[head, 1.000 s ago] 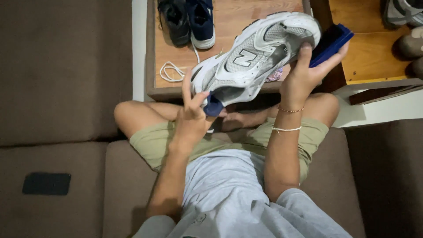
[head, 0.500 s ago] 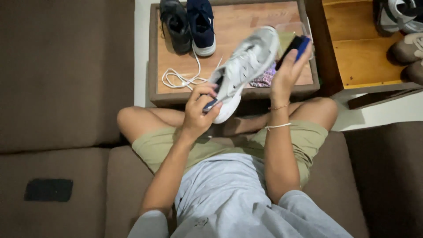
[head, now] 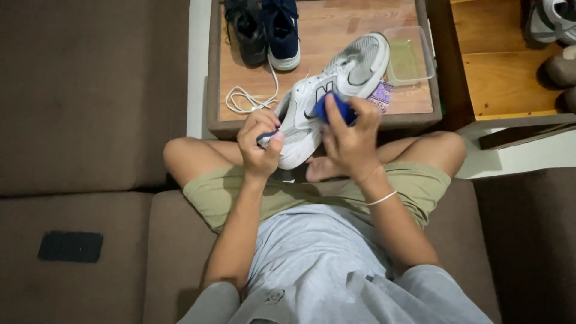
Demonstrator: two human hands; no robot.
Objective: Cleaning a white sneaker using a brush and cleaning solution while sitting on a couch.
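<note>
A white and grey sneaker (head: 336,90) is held up over my crossed legs, toe pointing away toward the wooden table (head: 336,36). My left hand (head: 259,143) grips the sneaker at its heel end. My right hand (head: 353,137) is closed on a blue cloth (head: 333,108) and presses it against the side of the sneaker.
On the table lie a pair of dark blue shoes (head: 264,30), a loose white shoelace (head: 249,99), a clear plastic container (head: 409,54) and a small patterned cloth (head: 381,96). A dark phone (head: 71,246) rests on the brown sofa at left. More shoes (head: 555,36) sit at the far right.
The sneaker has come down and closer to me. My right hand moved the blue cloth from behind the toe to the sneaker's side. The view shifted slightly.
</note>
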